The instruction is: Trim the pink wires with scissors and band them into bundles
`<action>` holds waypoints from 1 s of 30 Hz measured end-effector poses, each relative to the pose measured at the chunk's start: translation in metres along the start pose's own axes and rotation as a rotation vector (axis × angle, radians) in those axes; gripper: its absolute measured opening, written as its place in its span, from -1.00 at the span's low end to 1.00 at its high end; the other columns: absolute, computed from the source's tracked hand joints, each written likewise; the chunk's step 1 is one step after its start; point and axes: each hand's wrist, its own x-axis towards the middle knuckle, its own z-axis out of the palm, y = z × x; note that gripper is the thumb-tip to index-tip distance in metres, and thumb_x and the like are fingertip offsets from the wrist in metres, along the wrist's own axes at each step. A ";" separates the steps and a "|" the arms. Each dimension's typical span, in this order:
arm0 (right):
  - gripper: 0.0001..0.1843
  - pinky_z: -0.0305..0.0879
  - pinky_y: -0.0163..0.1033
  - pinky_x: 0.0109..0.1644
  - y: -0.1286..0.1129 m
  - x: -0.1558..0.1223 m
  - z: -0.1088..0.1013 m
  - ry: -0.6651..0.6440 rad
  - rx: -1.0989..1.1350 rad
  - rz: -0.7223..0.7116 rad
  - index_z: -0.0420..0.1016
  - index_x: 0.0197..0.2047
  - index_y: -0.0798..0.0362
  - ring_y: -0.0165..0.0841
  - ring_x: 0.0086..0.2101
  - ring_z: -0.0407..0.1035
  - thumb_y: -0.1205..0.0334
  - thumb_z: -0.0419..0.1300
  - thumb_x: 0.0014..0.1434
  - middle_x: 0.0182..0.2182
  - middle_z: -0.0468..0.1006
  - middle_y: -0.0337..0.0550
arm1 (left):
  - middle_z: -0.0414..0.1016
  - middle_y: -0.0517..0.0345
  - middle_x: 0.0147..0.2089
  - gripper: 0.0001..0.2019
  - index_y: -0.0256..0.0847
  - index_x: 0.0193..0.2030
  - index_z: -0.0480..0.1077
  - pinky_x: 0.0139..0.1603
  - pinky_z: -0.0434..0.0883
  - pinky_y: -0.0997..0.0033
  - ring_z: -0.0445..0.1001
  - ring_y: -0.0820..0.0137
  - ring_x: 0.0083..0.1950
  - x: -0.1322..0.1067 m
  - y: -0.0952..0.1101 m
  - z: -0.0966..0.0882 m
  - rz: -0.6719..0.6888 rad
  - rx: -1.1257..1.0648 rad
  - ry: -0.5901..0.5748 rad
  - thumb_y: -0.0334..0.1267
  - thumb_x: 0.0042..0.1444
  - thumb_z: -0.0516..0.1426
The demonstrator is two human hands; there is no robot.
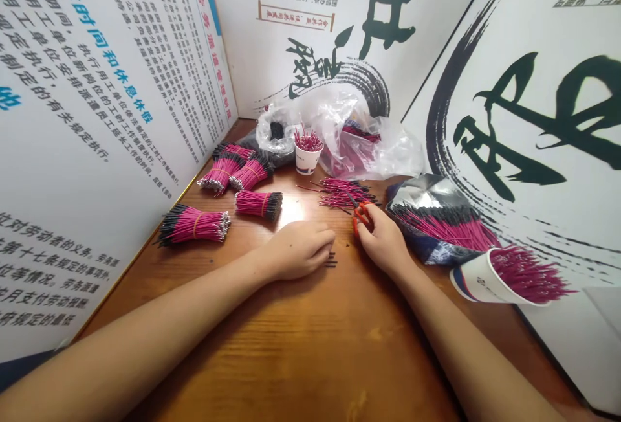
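Red-handled scissors point(361, 217) gripped in right hand point(383, 239); light, springy magenta wires point(347, 192) just beyond them, best pinched by the bundle; left hand point(298, 250) loosely curled, empty.

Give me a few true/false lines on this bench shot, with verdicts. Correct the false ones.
The right hand holds red-handled scissors. True.

The left hand grips a wire bundle. False: it rests on the wooden table, beside small black snippets.

The far paper cup stands upright with pink wires in it. True.

The nearer paper cup stands upright. False: it lies on its side, with its pink wires sticking out.

The pink wire bundle nearest the left wall is tied with a band. True.
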 end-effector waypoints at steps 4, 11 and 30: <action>-0.84 0.25 -0.19 -0.17 0.001 -0.001 0.001 -0.013 -0.012 -0.018 0.40 -0.17 0.01 -0.21 -0.25 0.44 0.21 0.06 0.20 -0.20 0.58 -0.08 | 0.44 0.14 -0.33 -0.85 -0.21 -0.34 0.32 -0.31 0.23 0.37 0.36 0.37 -0.31 0.000 -0.001 0.001 0.005 0.008 -0.002 -0.33 0.25 0.00; -0.82 0.30 -0.17 -0.10 0.003 0.001 0.000 0.022 0.048 -0.039 0.41 -0.16 0.05 -0.19 -0.17 0.45 0.22 0.07 0.19 -0.14 0.57 -0.01 | 0.45 0.13 -0.32 -0.85 -0.22 -0.33 0.32 -0.30 0.21 0.38 0.35 0.36 -0.30 0.001 -0.001 0.001 0.000 -0.006 -0.017 -0.33 0.25 0.00; -0.75 0.27 -0.14 -0.14 0.008 0.008 -0.003 -0.003 -0.172 0.083 0.47 -0.11 0.05 -0.13 -0.20 0.46 0.20 0.05 0.21 -0.14 0.59 0.00 | 0.46 0.15 -0.28 -0.86 -0.21 -0.31 0.31 -0.24 0.23 0.38 0.36 0.37 -0.26 0.000 -0.002 0.000 -0.012 -0.005 -0.043 -0.33 0.26 -0.01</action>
